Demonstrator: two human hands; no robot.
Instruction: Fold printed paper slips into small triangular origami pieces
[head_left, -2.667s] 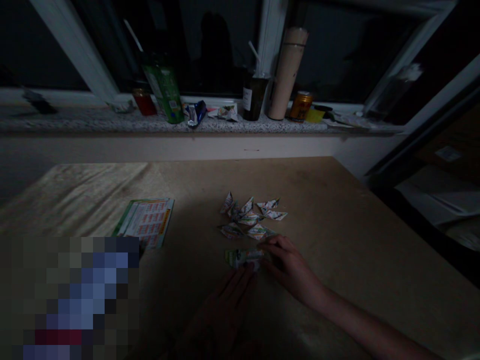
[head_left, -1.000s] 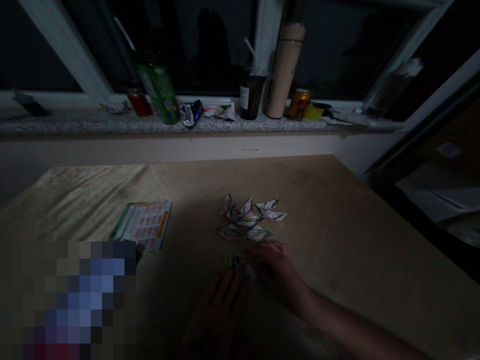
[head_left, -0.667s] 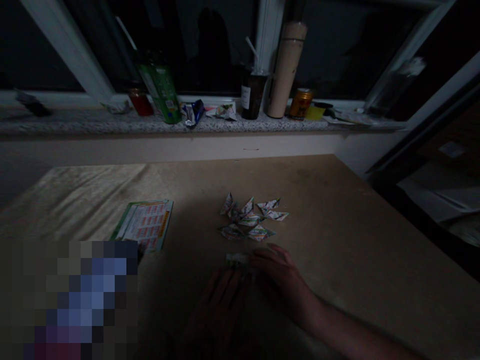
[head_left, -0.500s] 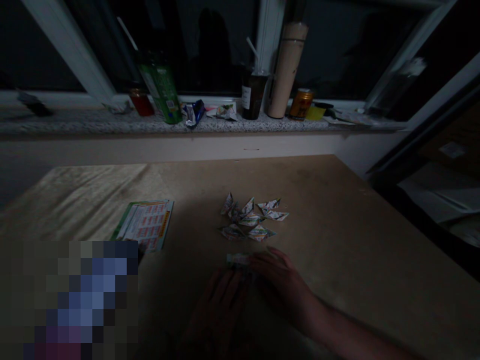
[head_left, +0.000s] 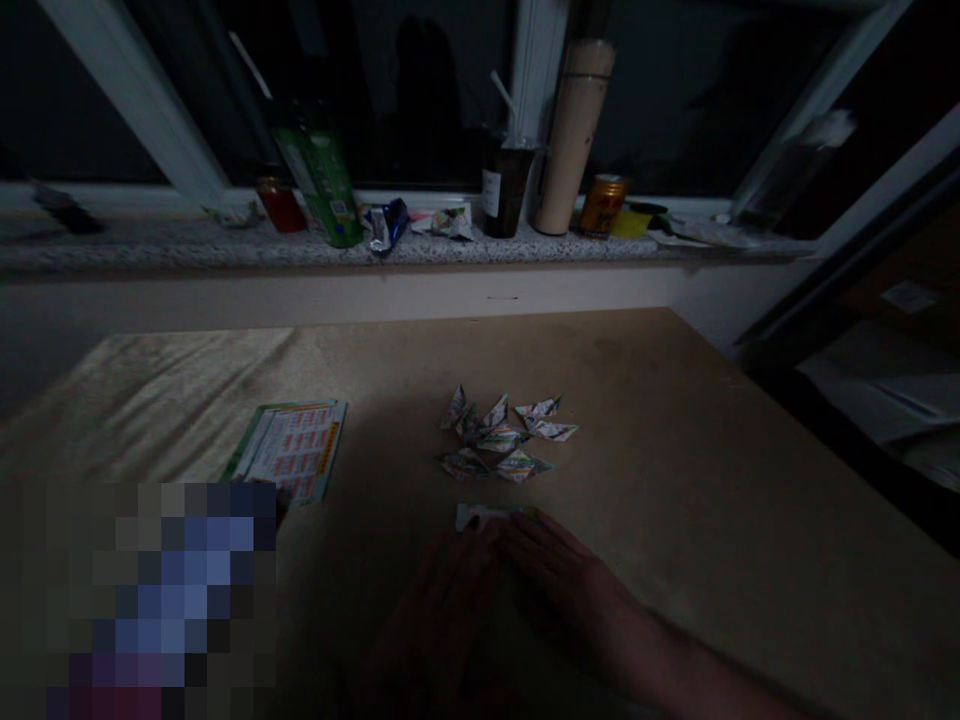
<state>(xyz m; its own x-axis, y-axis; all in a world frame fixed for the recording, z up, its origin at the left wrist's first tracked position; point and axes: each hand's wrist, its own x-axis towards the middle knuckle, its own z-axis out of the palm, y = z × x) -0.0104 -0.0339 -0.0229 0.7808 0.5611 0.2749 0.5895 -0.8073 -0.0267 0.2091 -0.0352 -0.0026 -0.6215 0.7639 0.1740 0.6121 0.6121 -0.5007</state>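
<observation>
A narrow piece of printed paper point(head_left: 487, 513) lies flat on the brown table point(head_left: 675, 440), its near side hidden under my hands. My left hand point(head_left: 450, 600) rests at its near edge, fingers stretched forward, though this hand is very dark. Across the right part of the paper my right hand point(head_left: 566, 575) lies palm down with long, flat fingers. The fingertips of both hands nearly meet. Just beyond is a cluster of several folded printed paper pieces point(head_left: 517, 465) with pointed ends.
Left of the folded pieces lies a stack of printed sheets point(head_left: 300, 450). A blurred-out patch covers the lower left. On the granite windowsill point(head_left: 435, 250) stand a green bottle point(head_left: 334, 190), a dark cup with a straw point(head_left: 506, 195), a tall flask point(head_left: 574, 140) and a golden can point(head_left: 602, 207).
My right hand has shifted slightly down and flattened, and more of the paper's far edge shows. The left fingers have slid up closer to the right hand. The folded pieces stay put.
</observation>
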